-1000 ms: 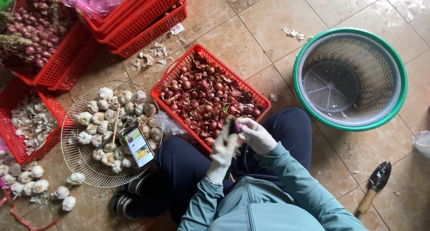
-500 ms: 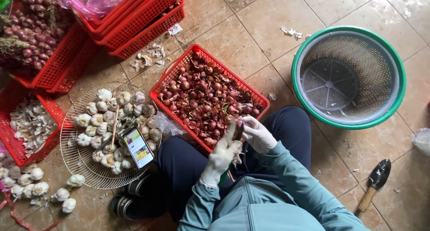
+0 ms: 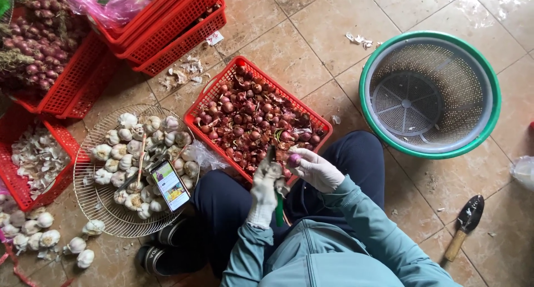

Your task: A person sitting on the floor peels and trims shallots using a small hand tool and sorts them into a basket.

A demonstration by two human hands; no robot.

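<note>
Both my hands wear white gloves and work over my lap, at the near edge of a red basket [image 3: 207,99] full of red shallots [image 3: 247,117]. My right hand [image 3: 318,170] pinches a single purple shallot [image 3: 293,160] at its fingertips. My left hand [image 3: 261,191] grips a cutting tool with a green handle [image 3: 278,212], its dark tip raised towards the shallot. The two hands are close together, almost touching.
A round wire tray [image 3: 105,214] of garlic bulbs with a lit phone [image 3: 169,185] on it sits at my left. A green-rimmed white colander [image 3: 485,70] stands at right, a small trowel [image 3: 465,226] below it. Red crates [image 3: 178,36] of shallots and garlic skins line the back left.
My left hand has shifted slightly left with the tool. The right hand still holds the shallot at the basket's near edge.
</note>
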